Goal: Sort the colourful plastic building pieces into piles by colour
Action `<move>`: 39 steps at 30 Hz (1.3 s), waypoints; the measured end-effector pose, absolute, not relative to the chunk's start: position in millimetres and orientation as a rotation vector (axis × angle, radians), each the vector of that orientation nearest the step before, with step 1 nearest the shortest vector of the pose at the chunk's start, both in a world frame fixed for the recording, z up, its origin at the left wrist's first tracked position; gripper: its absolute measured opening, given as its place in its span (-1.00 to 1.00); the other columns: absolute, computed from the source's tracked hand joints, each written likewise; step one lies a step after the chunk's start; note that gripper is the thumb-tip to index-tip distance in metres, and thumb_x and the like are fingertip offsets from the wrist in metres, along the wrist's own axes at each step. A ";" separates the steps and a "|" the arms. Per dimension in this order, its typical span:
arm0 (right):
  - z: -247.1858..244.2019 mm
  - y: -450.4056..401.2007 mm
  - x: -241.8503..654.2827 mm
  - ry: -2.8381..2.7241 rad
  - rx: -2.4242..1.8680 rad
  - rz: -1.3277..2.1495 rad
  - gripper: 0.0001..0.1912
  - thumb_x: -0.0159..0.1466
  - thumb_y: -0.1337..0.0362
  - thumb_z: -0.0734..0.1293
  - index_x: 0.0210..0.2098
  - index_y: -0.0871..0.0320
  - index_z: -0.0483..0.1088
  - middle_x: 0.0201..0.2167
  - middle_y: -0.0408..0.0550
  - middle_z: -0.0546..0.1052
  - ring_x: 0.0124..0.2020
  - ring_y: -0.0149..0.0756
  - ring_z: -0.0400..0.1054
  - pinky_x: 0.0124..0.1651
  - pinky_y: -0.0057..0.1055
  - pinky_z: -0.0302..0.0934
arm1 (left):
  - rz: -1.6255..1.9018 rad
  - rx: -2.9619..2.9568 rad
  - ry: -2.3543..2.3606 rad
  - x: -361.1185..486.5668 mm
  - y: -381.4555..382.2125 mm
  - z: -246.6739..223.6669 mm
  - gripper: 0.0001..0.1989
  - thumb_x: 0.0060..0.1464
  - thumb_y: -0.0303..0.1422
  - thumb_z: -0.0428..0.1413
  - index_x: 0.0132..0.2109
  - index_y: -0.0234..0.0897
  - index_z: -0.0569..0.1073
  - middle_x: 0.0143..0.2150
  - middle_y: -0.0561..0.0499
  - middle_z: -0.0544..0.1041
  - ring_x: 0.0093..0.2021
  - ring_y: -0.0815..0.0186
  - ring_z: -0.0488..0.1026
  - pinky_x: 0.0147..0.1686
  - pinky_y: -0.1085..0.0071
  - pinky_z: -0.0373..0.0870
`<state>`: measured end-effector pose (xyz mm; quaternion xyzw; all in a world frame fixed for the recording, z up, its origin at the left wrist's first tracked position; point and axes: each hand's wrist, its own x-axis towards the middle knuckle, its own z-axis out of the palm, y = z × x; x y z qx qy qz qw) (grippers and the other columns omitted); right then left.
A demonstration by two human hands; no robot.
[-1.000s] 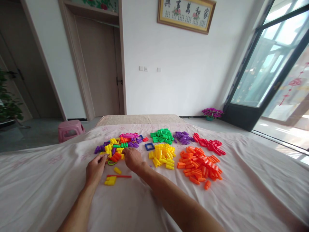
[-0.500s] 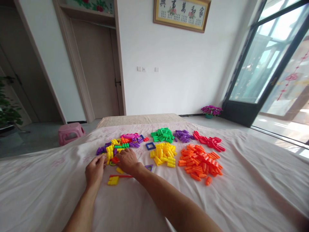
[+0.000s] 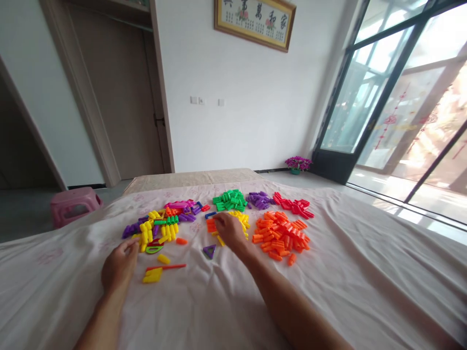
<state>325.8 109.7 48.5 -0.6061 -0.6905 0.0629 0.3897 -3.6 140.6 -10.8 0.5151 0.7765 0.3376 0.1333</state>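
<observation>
My right hand (image 3: 231,231) is closed on an orange toy block (image 3: 211,225) at the left edge of the yellow block pile (image 3: 242,219), partly covering that pile. My left hand (image 3: 118,262) rests at the near left side of a mixed heap, its fingers bent together beside yellow blocks (image 3: 145,232). Whatever those fingertips hold, if anything, is hidden. A green ring-like piece (image 3: 154,249) lies just right of them. Between the hands are a loose orange block (image 3: 181,241) and a purple triangle frame (image 3: 209,251).
Sorted piles of green (image 3: 230,200), purple (image 3: 259,200), red (image 3: 295,205) and orange blocks (image 3: 280,236) lie on the wrinkled sheet (image 3: 350,272). Nearer me are a red stick (image 3: 175,266) and yellow blocks (image 3: 153,276). A pink stool (image 3: 75,206) stands at left.
My right hand has moved right from the mixed heap to the yellow pile, carrying an orange block. My left hand stays by the heap. The camera view has turned right.
</observation>
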 end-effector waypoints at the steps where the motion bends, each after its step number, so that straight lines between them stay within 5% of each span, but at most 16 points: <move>1: 55.3 108.7 345.4 -1.682 -1.612 0.112 -0.71 0.31 0.32 0.20 -0.13 0.10 0.56 -0.16 -0.06 0.62 -0.15 -0.30 0.47 -0.09 -0.47 0.22 | 0.974 1.502 2.254 -3.7 140.9 -11.4 -0.51 0.12 -0.09 -0.04 0.03 -0.20 0.60 -0.01 -0.19 0.62 -0.13 -0.06 0.54 -0.23 0.18 0.40; 11: 98.1 82.1 479.7 -1.184 -2.343 -0.215 -0.65 0.31 0.22 0.22 -0.01 0.07 0.54 0.01 0.11 0.53 0.05 -0.04 0.36 0.00 -0.26 0.18 | 1.033 1.526 2.225 -2.8 141.3 -12.6 -0.56 0.08 -0.13 0.01 -0.03 -0.16 0.63 -0.08 -0.12 0.66 -0.23 0.05 0.55 -0.28 0.27 0.39; 24: 45.0 87.1 271.5 -2.343 -1.298 0.198 -0.67 0.28 0.42 0.25 -0.05 0.09 0.55 -0.02 -0.03 0.57 0.03 -0.24 0.37 0.13 -0.35 0.18 | 1.074 1.502 2.183 -6.0 142.6 -14.0 -0.58 0.05 -0.18 0.02 -0.05 -0.17 0.64 -0.17 -0.08 0.66 -0.27 0.12 0.54 -0.34 0.35 0.34; 34: 22.0 102.3 255.6 -2.407 -1.432 0.090 -0.69 0.43 0.30 0.15 -0.18 0.16 0.54 -0.15 0.05 0.58 -0.10 -0.24 0.42 -0.01 -0.36 0.18 | 1.048 1.511 2.187 -8.5 144.8 -16.4 -0.60 0.03 -0.20 0.03 -0.07 -0.14 0.64 -0.23 -0.06 0.66 -0.34 0.14 0.51 -0.38 0.34 0.31; 39: 58.4 99.6 283.3 -2.170 -1.604 0.037 -0.71 0.42 0.29 0.17 -0.25 0.15 0.52 -0.21 0.02 0.58 -0.16 -0.27 0.43 -0.14 -0.42 0.15 | 1.034 1.489 2.203 -12.8 148.9 -23.3 -0.60 0.03 -0.19 0.04 -0.05 -0.11 0.64 -0.20 -0.08 0.65 -0.32 0.09 0.52 -0.36 0.29 0.34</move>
